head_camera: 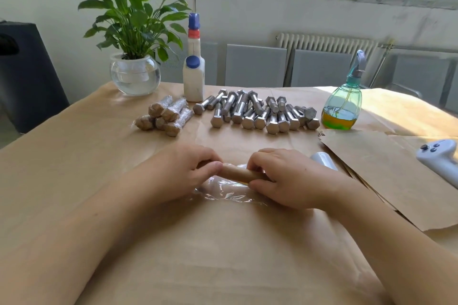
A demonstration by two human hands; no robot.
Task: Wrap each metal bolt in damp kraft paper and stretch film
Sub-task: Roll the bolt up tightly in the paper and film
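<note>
A paper-wrapped bolt (pixel 239 173) lies on stretch film (pixel 223 190) at the near surface (pixel 74 156), its ends gripped by left hand (pixel 184 171) and right hand (pixel 280 178); bare bolts (pixel 255 112) heaped behind.

Plenty of open tabletop (pixel 74 156) on the left and up front near the body. The far side's crowded: wrapped bolts (pixel 164 115), loose bolts (pixel 257 112), white bottle (pixel 193 74), sprayer (pixel 343 104) and plant bowl (pixel 135 77) form a wall. Right side's blocked by paper sheets (pixel 386 176), a film roll (pixel 323 161) and a controller (pixel 440 158).
</note>
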